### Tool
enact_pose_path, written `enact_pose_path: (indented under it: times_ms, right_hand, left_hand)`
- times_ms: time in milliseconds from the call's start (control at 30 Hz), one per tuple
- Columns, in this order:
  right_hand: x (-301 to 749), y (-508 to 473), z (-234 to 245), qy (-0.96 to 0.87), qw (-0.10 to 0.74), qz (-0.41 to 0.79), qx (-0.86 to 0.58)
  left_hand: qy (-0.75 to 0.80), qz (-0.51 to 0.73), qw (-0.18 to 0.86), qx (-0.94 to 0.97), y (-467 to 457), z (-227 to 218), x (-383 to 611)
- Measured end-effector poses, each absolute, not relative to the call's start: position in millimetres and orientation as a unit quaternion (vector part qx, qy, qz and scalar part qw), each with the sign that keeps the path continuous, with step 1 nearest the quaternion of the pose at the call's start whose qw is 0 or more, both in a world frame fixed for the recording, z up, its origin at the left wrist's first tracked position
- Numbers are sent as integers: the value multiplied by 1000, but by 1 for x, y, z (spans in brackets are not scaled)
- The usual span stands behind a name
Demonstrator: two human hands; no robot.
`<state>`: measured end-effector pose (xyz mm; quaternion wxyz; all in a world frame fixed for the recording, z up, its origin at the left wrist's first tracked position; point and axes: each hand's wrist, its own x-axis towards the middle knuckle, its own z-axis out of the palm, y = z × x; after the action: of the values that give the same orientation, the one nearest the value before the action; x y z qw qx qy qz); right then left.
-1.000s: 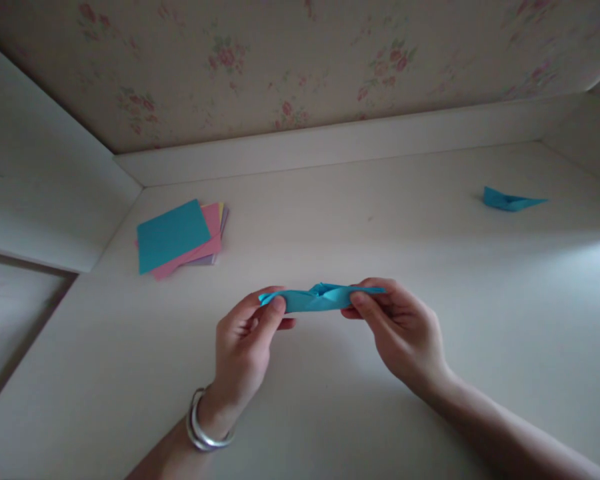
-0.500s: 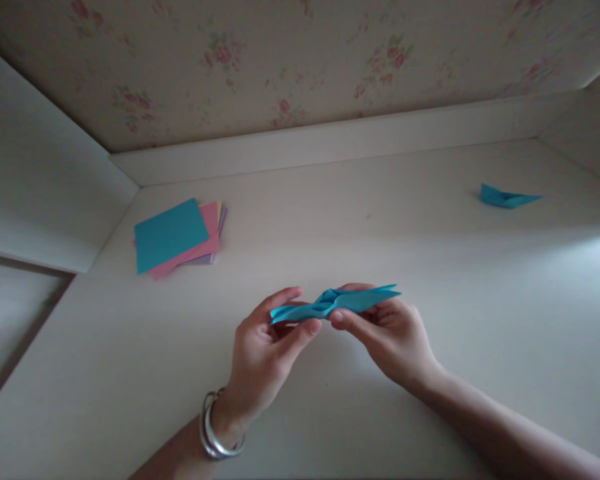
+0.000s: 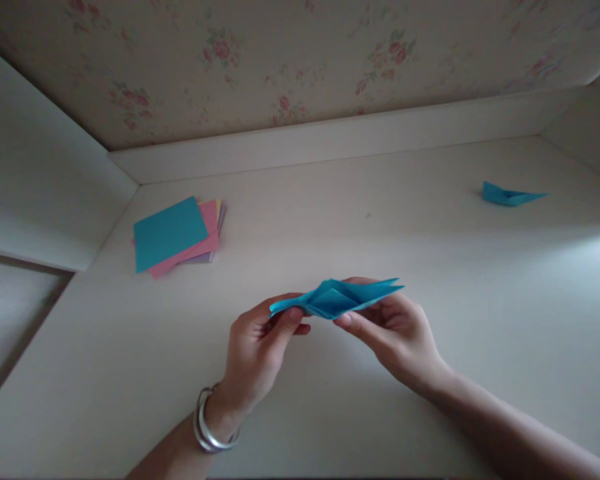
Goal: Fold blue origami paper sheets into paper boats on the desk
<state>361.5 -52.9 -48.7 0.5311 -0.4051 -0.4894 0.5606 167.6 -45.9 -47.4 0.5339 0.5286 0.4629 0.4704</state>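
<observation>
Between my two hands, above the white table, is a blue folded paper boat (image 3: 334, 301), long and pointed, with its middle spread into a diamond-shaped hollow. My left hand (image 3: 260, 347) pinches its left end between thumb and fingers; a silver bangle circles that wrist. My right hand (image 3: 403, 333) grips the right part from below, thumb on the near side and fingers behind. The right tip sticks out past the fingers and splits into two points. Some fingertips are hidden behind the paper.
At the back left lies a fanned stack of coloured paper (image 3: 170, 233), blue on top with pink, yellow and purple below. A second blue folded paper boat (image 3: 510, 195) rests at the back right. A white ledge (image 3: 330, 140) and floral wall border the table (image 3: 480, 320).
The middle of the paper boat has opened wider into a hollow. My left thumb has moved left along it and now pinches the left end.
</observation>
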Motion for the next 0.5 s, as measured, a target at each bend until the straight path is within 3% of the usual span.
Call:
enact_pose_path:
  times_ms: [333,500]
  right_hand:
    - [374,-58,-47,-494,566,572,-330]
    - [379,-57,-48,-517,573,510,-379]
  left_hand:
    - [413,481,521,571,-44,-40,164]
    - [407,498,522,560,-44,-45,161]
